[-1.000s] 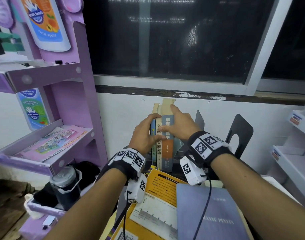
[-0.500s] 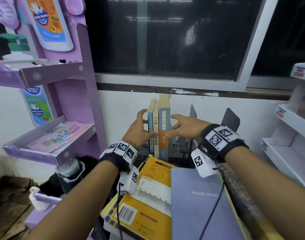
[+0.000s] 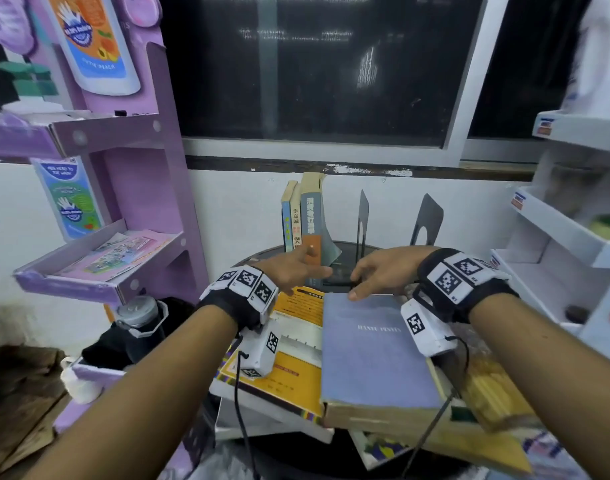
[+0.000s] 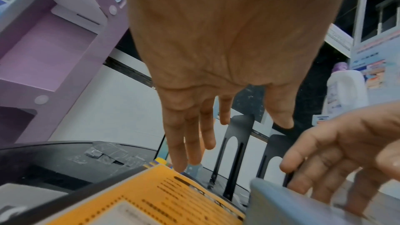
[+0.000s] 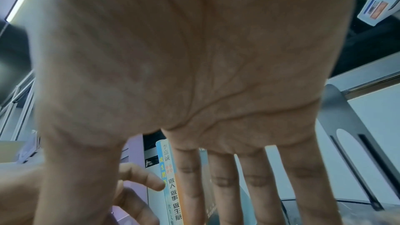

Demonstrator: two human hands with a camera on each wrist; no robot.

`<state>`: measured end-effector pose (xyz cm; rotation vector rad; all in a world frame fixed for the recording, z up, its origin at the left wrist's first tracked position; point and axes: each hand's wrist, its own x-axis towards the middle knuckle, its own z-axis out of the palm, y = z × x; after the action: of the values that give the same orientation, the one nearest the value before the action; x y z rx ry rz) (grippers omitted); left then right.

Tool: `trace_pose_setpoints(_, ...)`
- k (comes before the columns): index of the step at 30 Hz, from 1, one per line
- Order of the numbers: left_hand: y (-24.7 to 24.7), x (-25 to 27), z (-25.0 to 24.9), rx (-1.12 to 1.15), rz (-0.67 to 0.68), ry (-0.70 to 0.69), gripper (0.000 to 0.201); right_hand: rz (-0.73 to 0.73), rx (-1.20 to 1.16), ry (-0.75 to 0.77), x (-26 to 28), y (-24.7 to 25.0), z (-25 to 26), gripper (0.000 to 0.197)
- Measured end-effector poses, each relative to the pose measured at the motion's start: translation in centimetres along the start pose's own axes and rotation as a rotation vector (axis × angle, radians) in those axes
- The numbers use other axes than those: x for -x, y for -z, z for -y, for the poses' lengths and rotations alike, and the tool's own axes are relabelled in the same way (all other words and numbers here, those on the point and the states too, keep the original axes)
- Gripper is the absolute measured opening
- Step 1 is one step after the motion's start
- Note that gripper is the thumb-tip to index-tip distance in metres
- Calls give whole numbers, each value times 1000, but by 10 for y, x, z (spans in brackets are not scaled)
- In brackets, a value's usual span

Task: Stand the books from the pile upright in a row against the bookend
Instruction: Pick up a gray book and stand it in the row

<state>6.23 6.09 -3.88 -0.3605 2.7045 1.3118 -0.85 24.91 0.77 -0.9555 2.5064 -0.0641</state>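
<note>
Three books (image 3: 301,220) are seen standing upright near the wall, and no hand is supporting them. The nearest black bookend (image 3: 363,216) is apart from them on the right, with a grey flap leaning in the gap, so it is judged that the row could tip to the right. The left hand (image 3: 293,271) is held with straight, relaxed fingers in front of the spines, and nothing is gripped by it. The right hand (image 3: 379,273) is also open; its fingertips lie at the far edge of the blue-grey book (image 3: 376,355), which is on top of the pile beside the yellow book (image 3: 293,344). The pile looks uneven and reaches over the table edge. If the blue-grey book is pulled carelessly, the books under it could be dragged off.
</note>
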Motion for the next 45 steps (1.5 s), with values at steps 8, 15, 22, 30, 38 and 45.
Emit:
trace_pose_setpoints(8, -40, 13, -16, -195, 216, 30, 72, -27, 16, -8, 17, -18, -13, 62)
trace_pose_setpoints(15, -41, 17, -12, -360, 208, 38, 95, -5, -57, -11, 16, -23, -16, 76)
trace_pose_setpoints(22, -42, 20, -8, -275, 115, -29, 84, -44, -61, 4, 13, -25, -17, 67)
trace_pose_setpoints(30, -48, 27, -4, -16, 51, -98, 73, -88, -74, 52, 17, -22, -11, 65)
trace_pose_setpoints(38, -46, 24, 3, 311, 56, -94, 33, -113, -119, 91, 20, -21, -12, 63)
trace_pose_setpoints(45, -44, 25, 3, 437, 131, -22, 50, -107, -110, 106, 21, -19, -9, 67)
